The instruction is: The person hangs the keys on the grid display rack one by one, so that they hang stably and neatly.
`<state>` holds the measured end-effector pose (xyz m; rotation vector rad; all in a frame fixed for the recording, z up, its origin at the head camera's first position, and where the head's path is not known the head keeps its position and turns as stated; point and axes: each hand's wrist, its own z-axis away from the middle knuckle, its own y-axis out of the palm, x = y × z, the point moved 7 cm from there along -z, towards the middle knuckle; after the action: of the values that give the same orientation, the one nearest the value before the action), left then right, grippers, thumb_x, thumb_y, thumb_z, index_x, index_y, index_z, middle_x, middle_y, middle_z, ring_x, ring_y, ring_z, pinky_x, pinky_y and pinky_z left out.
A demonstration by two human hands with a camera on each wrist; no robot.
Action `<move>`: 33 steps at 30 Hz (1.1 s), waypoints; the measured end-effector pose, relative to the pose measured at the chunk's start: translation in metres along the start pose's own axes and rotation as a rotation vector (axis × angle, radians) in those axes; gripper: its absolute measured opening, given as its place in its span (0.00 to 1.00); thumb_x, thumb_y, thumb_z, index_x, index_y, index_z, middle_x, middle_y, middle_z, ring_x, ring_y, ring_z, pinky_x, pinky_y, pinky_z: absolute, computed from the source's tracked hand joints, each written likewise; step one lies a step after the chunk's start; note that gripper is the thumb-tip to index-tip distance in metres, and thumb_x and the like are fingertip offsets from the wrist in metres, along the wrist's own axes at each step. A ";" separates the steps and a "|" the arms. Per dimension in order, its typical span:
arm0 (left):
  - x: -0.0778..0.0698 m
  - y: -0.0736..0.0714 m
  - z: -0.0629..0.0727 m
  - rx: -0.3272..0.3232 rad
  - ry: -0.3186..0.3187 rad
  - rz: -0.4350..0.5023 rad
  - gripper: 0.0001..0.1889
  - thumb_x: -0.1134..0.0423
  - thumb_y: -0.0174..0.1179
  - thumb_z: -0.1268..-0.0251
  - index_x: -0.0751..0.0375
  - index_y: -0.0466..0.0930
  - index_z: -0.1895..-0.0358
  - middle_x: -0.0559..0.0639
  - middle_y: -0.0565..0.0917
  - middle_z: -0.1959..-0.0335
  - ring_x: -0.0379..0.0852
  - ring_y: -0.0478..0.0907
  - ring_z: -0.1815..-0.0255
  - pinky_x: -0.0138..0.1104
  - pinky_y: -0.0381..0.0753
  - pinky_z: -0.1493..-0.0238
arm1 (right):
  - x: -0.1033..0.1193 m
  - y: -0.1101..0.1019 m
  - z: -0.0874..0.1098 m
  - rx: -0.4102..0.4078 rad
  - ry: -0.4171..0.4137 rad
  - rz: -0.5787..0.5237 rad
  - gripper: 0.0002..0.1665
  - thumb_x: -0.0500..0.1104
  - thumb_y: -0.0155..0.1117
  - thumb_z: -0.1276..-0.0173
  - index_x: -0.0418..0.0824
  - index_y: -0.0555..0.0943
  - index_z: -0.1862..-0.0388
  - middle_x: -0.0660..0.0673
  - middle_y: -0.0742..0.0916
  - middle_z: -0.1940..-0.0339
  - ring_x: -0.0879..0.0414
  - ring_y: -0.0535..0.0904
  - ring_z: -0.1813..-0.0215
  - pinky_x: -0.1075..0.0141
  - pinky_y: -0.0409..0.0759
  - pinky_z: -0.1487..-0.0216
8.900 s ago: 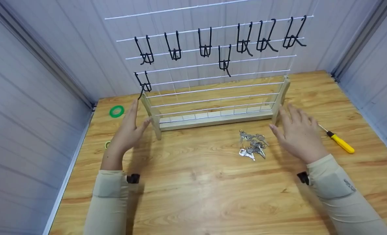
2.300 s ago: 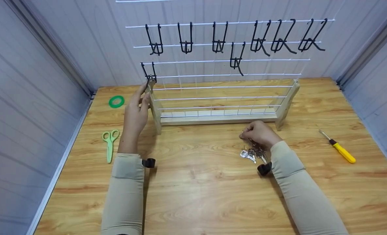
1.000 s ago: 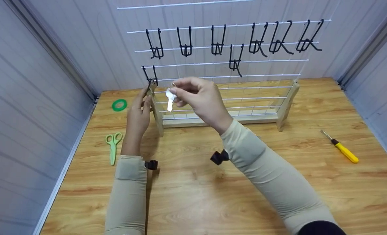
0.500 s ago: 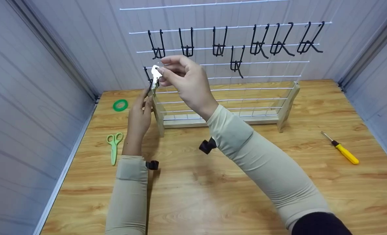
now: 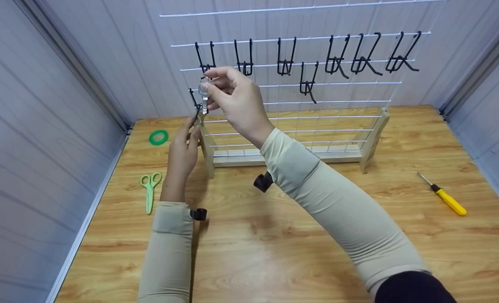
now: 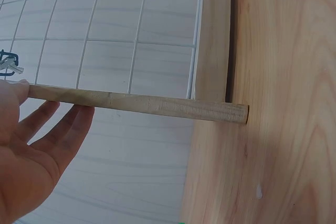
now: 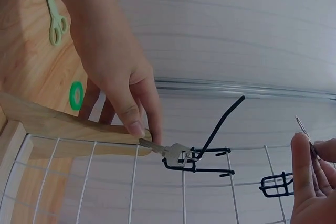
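Note:
My right hand pinches a silver key between thumb and fingers, in front of the leftmost lower black hook of a white wire rack. In the right wrist view the held key is seen nearly edge-on. My left hand grips the rack's left wooden post, thumb on one side and fingers on the other. Beside that thumb, another key hangs at the black hook.
More black hooks hang along the upper wires. Green tape and light green scissors lie at left on the wooden table. A yellow-handled screwdriver lies at right. The right forearm covers where the keys lay.
My right hand picked up a key from the small pile at right, carried it left and raised it to the hook. My left hand went from beside the rack onto its post.

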<state>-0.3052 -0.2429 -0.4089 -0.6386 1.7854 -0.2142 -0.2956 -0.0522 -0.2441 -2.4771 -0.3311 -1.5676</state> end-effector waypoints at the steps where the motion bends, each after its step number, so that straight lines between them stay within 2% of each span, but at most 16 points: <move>1: 0.000 0.000 0.000 0.001 0.003 0.002 0.24 0.51 0.47 0.11 0.42 0.69 0.19 0.59 0.76 0.23 0.62 0.84 0.31 0.48 0.92 0.40 | -0.001 -0.001 0.001 0.005 -0.001 0.002 0.15 0.36 0.70 0.23 0.34 0.83 0.41 0.37 0.92 0.55 0.53 0.89 0.63 0.62 0.94 0.56; 5: 0.000 0.000 0.002 -0.001 0.012 -0.014 0.24 0.51 0.48 0.11 0.43 0.69 0.19 0.60 0.76 0.24 0.62 0.84 0.32 0.48 0.93 0.41 | -0.009 -0.006 0.005 0.041 0.036 0.053 0.21 0.38 0.68 0.21 0.35 0.79 0.33 0.38 0.91 0.48 0.51 0.90 0.55 0.62 0.94 0.52; 8: 0.001 0.001 0.004 -0.006 0.013 -0.039 0.25 0.51 0.48 0.11 0.43 0.69 0.18 0.60 0.76 0.23 0.63 0.83 0.31 0.50 0.92 0.39 | -0.016 -0.012 0.015 0.092 0.086 0.186 0.28 0.45 0.65 0.18 0.41 0.73 0.25 0.42 0.88 0.36 0.54 0.88 0.42 0.66 0.91 0.41; 11: 0.002 0.002 0.005 -0.005 0.018 -0.048 0.25 0.51 0.48 0.11 0.43 0.68 0.18 0.60 0.75 0.22 0.63 0.82 0.29 0.51 0.92 0.38 | -0.026 -0.022 0.032 0.149 0.127 0.283 0.33 0.51 0.62 0.17 0.47 0.68 0.19 0.45 0.82 0.26 0.56 0.82 0.31 0.67 0.84 0.29; 14: 0.001 0.003 0.006 -0.003 0.027 -0.041 0.24 0.51 0.48 0.11 0.43 0.69 0.18 0.60 0.75 0.22 0.63 0.82 0.29 0.50 0.92 0.38 | -0.040 -0.039 0.056 0.181 0.162 0.286 0.34 0.54 0.61 0.16 0.47 0.66 0.18 0.45 0.77 0.21 0.54 0.79 0.26 0.62 0.79 0.22; 18: 0.001 0.004 0.007 -0.006 0.035 -0.036 0.24 0.52 0.49 0.11 0.45 0.69 0.19 0.61 0.76 0.24 0.63 0.83 0.31 0.48 0.92 0.39 | -0.062 -0.078 0.090 0.182 0.222 0.317 0.32 0.56 0.60 0.16 0.46 0.70 0.20 0.45 0.77 0.22 0.50 0.79 0.27 0.56 0.82 0.24; 21: 0.001 0.004 0.006 -0.007 0.031 -0.034 0.25 0.52 0.49 0.11 0.46 0.69 0.18 0.61 0.76 0.24 0.62 0.84 0.31 0.48 0.93 0.40 | -0.081 -0.121 0.116 0.148 0.298 0.410 0.32 0.58 0.60 0.17 0.46 0.71 0.21 0.45 0.78 0.22 0.47 0.81 0.30 0.51 0.85 0.28; 25: 0.000 0.003 0.004 0.004 0.010 -0.029 0.25 0.50 0.48 0.11 0.43 0.67 0.18 0.59 0.74 0.21 0.62 0.82 0.29 0.48 0.92 0.38 | -0.107 -0.181 0.147 0.111 0.412 0.553 0.34 0.57 0.60 0.16 0.44 0.70 0.20 0.39 0.76 0.22 0.40 0.81 0.31 0.45 0.87 0.32; 29: 0.001 0.000 0.002 0.002 0.002 -0.039 0.26 0.47 0.47 0.12 0.42 0.67 0.17 0.58 0.73 0.19 0.63 0.80 0.26 0.49 0.91 0.36 | -0.132 -0.221 0.173 0.182 0.497 0.699 0.36 0.54 0.61 0.17 0.36 0.68 0.20 0.31 0.75 0.23 0.32 0.81 0.32 0.40 0.86 0.33; 33: 0.002 -0.001 0.001 -0.005 0.005 -0.034 0.26 0.47 0.47 0.12 0.41 0.67 0.18 0.57 0.73 0.20 0.62 0.79 0.26 0.49 0.90 0.35 | -0.157 -0.239 0.195 0.278 0.554 0.820 0.37 0.51 0.63 0.18 0.30 0.68 0.21 0.25 0.76 0.26 0.28 0.80 0.33 0.35 0.84 0.33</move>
<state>-0.3047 -0.2444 -0.4105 -0.6724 1.7813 -0.2351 -0.2610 0.2177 -0.4585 -1.5430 0.4623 -1.5699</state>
